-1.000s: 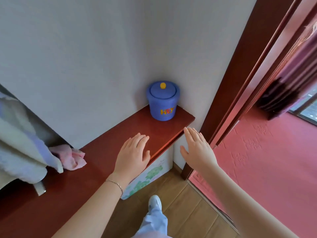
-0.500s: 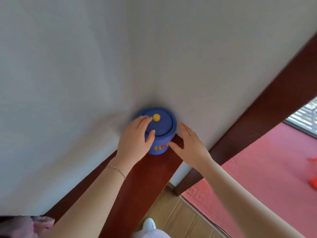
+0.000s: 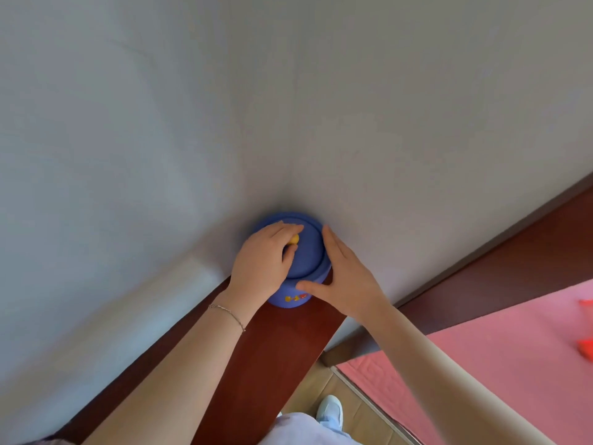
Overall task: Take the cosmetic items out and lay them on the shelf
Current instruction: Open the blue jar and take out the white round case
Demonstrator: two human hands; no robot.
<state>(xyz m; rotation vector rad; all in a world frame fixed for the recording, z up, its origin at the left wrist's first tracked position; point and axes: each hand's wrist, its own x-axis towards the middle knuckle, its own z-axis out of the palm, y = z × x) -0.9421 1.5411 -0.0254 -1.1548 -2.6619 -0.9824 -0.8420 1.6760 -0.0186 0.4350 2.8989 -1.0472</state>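
While the blue jar (image 3: 298, 285) stands in the corner of the shelf (image 3: 282, 345), tight against the wall (image 3: 192, 123), treat this step as opening it — the cosmetic items are presumably inside, and none can be seen with the lid (image 3: 308, 252) on. Your left hand (image 3: 261, 266) lies over the lid, thumb and forefinger closed on the yellow knob (image 3: 293, 239); your right hand (image 3: 345, 284) is spread, thumb at the front and fingers on the far side, cupping the jar's body without clenching. Press that right hand a little firmer so the jar cannot skate on the polished wood. Lift the knob straight up, not sideways — the wall leaves little room behind. Set the lid down on bare shelf nearer you, clear of the edge.
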